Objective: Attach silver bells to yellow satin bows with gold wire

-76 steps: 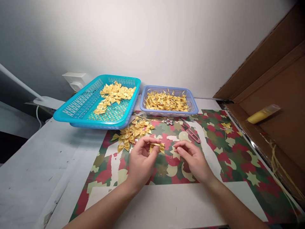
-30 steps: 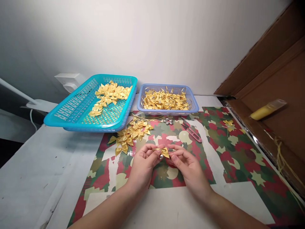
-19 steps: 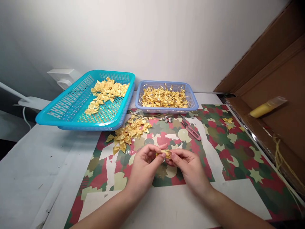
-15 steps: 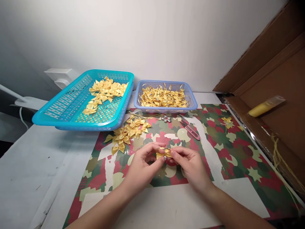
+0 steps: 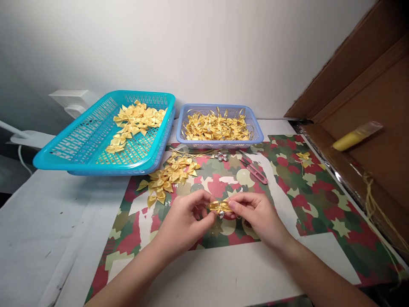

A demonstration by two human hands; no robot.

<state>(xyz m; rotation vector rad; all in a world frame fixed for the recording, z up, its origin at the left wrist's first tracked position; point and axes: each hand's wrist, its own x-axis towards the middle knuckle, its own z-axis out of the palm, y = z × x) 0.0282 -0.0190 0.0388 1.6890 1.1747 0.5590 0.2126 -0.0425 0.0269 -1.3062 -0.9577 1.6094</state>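
Note:
Between my two hands is a yellow ribbon bow [image 5: 220,206] with a gold cord looped over it. A small silver bell [image 5: 221,215] hangs at its lower middle. My left hand [image 5: 194,215] pinches the bow's left end, fingers curled. On the other end, my right hand [image 5: 251,209] grips with thumb and index finger. A pile of yellow bows [image 5: 174,172] lies on the patterned sheet beyond my left hand. Past my hands are a cluster of silver bells [image 5: 221,156], several gold cords [image 5: 194,152] and pink-handled thread snips [image 5: 255,171].
A turquoise basket [image 5: 54,155] with loose bows stands at the left. The blue basket [image 5: 220,144] at the back holds bows with gold cords. At the right, a cardboard box [image 5: 358,98] borders the table, with a yellow tube [image 5: 354,136] and yellow strings [image 5: 370,204].
My fingers have shifted on the bow; the gold cord now shows as a loop across it, and the bell is more exposed. The view has moved slightly.

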